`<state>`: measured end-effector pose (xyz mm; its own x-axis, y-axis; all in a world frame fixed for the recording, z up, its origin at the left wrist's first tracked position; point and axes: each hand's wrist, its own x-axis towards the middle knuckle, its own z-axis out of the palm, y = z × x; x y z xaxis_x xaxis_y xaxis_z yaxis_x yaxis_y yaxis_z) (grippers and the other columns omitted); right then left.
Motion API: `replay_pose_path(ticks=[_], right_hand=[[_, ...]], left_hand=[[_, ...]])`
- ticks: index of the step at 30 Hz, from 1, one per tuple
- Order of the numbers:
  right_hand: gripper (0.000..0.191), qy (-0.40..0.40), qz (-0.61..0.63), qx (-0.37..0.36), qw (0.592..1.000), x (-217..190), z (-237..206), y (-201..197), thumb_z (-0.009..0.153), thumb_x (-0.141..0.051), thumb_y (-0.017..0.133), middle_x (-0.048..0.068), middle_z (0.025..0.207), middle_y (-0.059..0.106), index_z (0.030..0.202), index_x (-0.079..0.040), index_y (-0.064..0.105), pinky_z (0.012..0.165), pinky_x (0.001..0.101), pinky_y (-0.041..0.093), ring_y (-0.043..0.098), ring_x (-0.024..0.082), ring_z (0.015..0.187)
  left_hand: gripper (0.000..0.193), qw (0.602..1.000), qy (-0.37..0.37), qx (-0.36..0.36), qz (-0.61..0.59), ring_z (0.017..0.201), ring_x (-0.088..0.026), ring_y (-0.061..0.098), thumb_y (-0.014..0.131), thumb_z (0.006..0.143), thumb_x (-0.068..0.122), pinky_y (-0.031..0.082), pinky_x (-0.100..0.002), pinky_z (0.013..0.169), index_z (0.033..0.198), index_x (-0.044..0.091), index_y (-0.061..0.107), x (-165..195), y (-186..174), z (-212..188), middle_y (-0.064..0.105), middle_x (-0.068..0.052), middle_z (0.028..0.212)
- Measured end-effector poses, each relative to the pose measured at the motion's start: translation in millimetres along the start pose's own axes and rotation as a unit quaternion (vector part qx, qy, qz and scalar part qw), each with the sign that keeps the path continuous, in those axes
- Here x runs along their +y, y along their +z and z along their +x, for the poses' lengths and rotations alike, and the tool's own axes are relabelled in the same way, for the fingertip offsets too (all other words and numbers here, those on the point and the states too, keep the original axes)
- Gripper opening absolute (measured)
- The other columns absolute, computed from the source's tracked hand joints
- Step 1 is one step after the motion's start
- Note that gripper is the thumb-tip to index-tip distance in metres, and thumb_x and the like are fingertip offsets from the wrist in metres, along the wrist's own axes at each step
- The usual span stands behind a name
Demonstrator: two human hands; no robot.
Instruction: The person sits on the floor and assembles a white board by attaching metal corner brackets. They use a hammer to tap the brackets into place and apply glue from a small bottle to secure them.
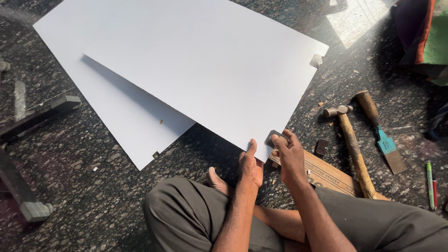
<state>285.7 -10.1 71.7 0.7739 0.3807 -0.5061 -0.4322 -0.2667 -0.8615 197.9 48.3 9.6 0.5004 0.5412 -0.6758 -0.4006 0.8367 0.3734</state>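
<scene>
A large white panel (205,65) lies raised above a second white sheet (116,107) on the dark stone floor. My left hand (251,165) grips the panel's near edge, thumb on top. My right hand (289,156) is closed at the panel's near corner, fingers on a small grey metal corner piece (273,136). A like metal piece (316,60) sits on the far right corner. Under my right hand lies a strip of wooden board (329,175).
A hammer (352,147) with a wooden handle lies right of my hands, a chisel (380,133) beside it, pens (430,184) further right. A small dark square piece (322,146) lies near the hammer. Black metal legs (23,140) stand at the left. Folded cloth (424,32) is top right.
</scene>
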Motion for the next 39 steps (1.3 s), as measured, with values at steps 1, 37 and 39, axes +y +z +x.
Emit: replay_pose_path(ticks=[1,37,39], right_hand=[[0.053,0.002,-0.001,-0.002,1.000,-5,3,1,0.091,-0.012,0.070,0.019,0.103,0.068,0.139,0.000,0.051,0.069,0.0245,0.054,0.064,0.013,0.084],[0.047,-0.422,-0.592,-0.199,0.657,-84,55,-148,0.103,-0.024,0.055,0.004,0.097,0.070,0.151,-0.027,0.052,0.057,0.0304,0.063,0.068,0.014,0.075],[0.061,-0.304,-0.714,-0.194,0.600,-79,40,-132,0.096,-0.031,0.061,-0.001,0.096,0.070,0.156,-0.037,0.049,0.053,0.0310,0.062,0.068,0.015,0.076]], left_hand=[[0.063,1.000,-0.002,0.007,0.009,0.123,-0.021,0.061,0.078,0.084,0.038,0.049,-0.037,0.105,0.132,0.006,0.054,1,-1,1,0.062,-0.008,0.130],[0.048,0.595,0.429,0.000,0.680,0.107,-0.030,0.053,0.079,0.082,0.009,0.048,-0.042,0.093,0.128,0.003,0.064,-19,18,-4,0.059,-0.011,0.116],[0.043,0.603,0.435,-0.008,0.669,0.104,-0.030,0.052,0.077,0.087,0.012,0.048,-0.044,0.091,0.127,0.002,0.064,-20,16,0,0.058,-0.012,0.114]])
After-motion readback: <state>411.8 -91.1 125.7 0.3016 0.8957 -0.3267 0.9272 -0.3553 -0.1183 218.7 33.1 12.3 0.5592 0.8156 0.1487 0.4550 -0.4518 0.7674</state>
